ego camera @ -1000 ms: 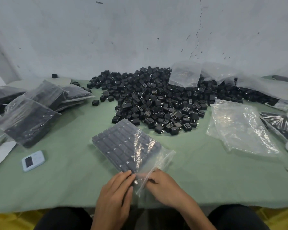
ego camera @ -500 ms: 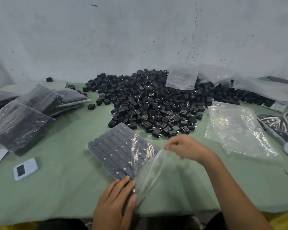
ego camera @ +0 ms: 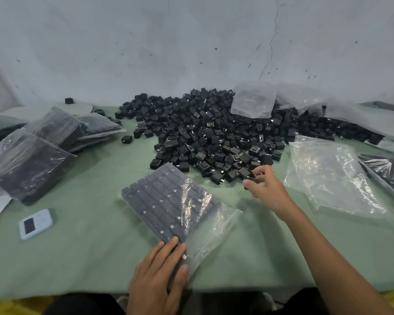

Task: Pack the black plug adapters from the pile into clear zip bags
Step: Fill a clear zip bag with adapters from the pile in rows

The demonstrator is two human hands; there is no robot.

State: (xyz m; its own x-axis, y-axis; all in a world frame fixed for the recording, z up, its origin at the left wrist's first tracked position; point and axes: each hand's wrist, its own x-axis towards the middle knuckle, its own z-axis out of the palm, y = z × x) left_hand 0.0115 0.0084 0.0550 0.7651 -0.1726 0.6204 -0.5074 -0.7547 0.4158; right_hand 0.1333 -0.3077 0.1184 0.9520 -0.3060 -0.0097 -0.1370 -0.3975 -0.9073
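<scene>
Under left hand (ego camera: 157, 275), zip bag (ego camera: 166, 201) mouth points near-right

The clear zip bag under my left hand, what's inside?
The clear zip bag holds neat rows of black plug adapters; its loose right end looks empty. Any lower layer is hidden.

no readable text, small device (ego camera: 35, 224) screen blank

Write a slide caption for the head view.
Left hand presses a clear plastic zip bag of rowed adapters; right hand pinches a small black plug adapter at the edge of the pile.
</scene>
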